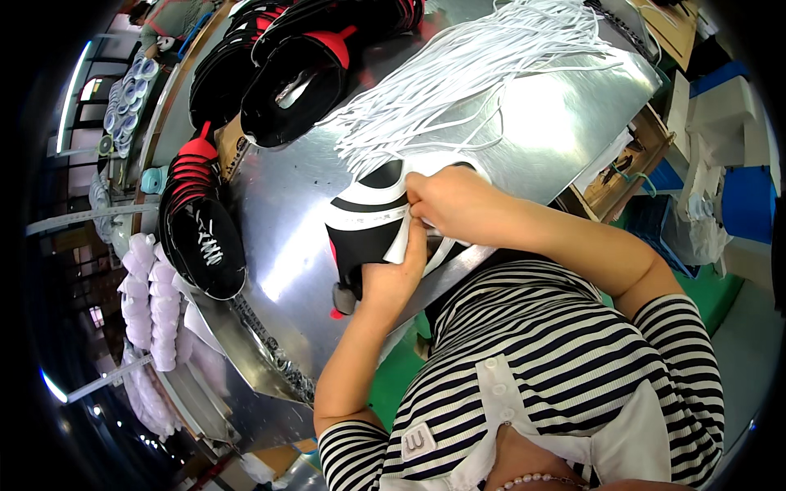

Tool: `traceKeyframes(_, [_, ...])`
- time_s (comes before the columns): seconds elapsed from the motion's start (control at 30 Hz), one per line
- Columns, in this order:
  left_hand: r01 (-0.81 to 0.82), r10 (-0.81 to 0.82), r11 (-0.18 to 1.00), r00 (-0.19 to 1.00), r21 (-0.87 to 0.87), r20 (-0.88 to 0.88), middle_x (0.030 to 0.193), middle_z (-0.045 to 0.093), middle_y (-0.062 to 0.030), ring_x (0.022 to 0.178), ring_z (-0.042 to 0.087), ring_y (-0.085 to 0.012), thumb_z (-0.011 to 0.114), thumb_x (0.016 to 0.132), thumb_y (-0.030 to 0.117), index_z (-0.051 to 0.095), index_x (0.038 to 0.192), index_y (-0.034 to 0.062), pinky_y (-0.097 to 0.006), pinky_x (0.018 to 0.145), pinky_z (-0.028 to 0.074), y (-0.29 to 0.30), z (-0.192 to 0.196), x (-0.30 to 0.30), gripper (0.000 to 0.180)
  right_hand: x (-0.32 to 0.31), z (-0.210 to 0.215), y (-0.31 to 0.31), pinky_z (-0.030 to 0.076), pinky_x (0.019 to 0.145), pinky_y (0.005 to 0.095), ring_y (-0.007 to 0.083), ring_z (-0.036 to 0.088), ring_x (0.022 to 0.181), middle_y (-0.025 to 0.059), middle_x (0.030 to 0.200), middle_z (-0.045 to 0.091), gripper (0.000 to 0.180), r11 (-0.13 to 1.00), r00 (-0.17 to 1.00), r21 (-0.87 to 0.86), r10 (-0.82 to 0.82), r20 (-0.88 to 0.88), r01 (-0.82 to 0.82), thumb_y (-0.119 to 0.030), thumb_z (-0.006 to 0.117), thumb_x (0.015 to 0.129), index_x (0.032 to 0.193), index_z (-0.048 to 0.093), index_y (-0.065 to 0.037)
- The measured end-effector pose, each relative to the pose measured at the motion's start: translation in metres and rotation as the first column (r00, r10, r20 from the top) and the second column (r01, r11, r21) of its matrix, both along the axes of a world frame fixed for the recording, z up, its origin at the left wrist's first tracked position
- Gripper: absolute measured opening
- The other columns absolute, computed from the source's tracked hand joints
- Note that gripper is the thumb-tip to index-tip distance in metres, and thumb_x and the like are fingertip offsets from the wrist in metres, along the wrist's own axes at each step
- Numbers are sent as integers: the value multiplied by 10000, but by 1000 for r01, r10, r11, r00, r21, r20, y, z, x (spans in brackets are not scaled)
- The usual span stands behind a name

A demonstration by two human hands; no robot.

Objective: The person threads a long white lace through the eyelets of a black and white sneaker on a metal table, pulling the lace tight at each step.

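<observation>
Shoe upper (354,245), at centre: your left hand (391,282) grips it from 6 o'clock; your right hand (452,200) pinches its edge from 3, any lace there hidden. Loose white laces (458,78), near at 12, could tangle if your knuckles catch them.

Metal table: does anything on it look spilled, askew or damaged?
Nothing plainly looks spilled or damaged. The untidiest things are the white laces: a loose heap beyond the held upper, with a few strands straying across the table.
</observation>
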State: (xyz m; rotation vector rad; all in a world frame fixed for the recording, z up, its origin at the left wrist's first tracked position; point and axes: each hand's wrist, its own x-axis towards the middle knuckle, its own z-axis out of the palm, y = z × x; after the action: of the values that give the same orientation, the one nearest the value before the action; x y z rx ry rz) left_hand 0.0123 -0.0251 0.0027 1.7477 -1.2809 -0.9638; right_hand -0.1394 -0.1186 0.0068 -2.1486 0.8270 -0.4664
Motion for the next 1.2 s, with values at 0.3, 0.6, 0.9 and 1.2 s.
traceKeyframes(0.3, [-108, 323, 855, 877, 507, -357, 899, 657, -7, 839, 574, -114, 679, 897, 221, 692, 957, 26, -264, 765, 446, -15, 13, 29, 205, -11, 27, -23, 505, 700, 352, 266, 662, 762, 138, 792, 665, 154, 970, 995, 233, -80, 64, 63, -151, 570, 942, 1017, 566, -16])
traceKeyframes(0.6, [-152, 233, 950, 926, 274, -295, 1101, 673, -48, 988, 611, -134, 743, 831, 49, 635, 1179, -3, -277, 890, 468, -28, 21, 18, 368, 11, -27, -10, 496, 707, 330, 242, 651, 757, 112, 815, 659, 187, 966, 934, 216, -200, 295, 139, -166, 540, 977, 1104, 559, -30])
traceKeyframes(0.9, [-319, -81, 945, -29, -68, -996, 1032, 528, -77, 914, 543, -169, 563, 870, -50, 555, 1159, -22, -233, 721, 475, 41, 119, 83, 290, 22, -48, -14, 484, 656, 440, 372, 629, 709, 156, 765, 650, 188, 931, 905, 55, -364, 218, 361, -192, 550, 974, 1081, 522, -41])
traceKeyframes(1.2, [155, -38, 952, 916, -264, 400, 932, 571, -88, 956, 543, -267, 770, 746, 21, 663, 873, 34, -349, 835, 441, 35, 45, 13, 167, 22, -37, -17, 505, 675, 344, 252, 665, 719, 116, 792, 669, 217, 921, 882, 225, -374, 287, 318, -185, 576, 965, 1127, 542, -44])
